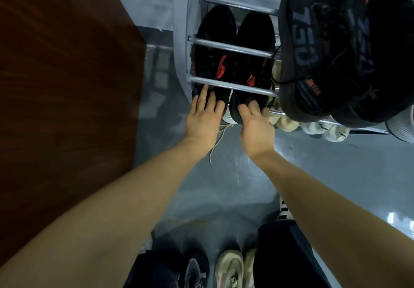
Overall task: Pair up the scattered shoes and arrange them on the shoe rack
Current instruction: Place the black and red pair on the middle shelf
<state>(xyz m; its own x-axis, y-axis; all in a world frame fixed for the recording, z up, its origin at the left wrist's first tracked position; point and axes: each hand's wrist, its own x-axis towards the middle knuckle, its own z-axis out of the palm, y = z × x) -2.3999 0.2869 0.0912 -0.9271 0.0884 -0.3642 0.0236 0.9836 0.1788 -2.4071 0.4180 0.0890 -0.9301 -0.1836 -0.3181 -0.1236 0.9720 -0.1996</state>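
A pair of black shoes with red marks lies side by side on a middle shelf of the metal shoe rack (230, 46), toes pointing away from me. My left hand (205, 119) rests with straight fingers on the heel of the left black shoe (215, 41). The fingers of my right hand (256, 126) curl over the heel of the right black shoe (255, 47). Under the heels, a white shoe (228, 117) shows on a lower shelf, its lace hanging down.
A dark pair with orange marks (336, 41) sits on the top shelf at right. Beige shoes (286, 123) and white shoes (324, 129) fill the lower shelf. On the floor by my legs lie a grey shoe (195, 269) and beige shoes (228, 267). Brown wooden furniture (56, 86) stands at left.
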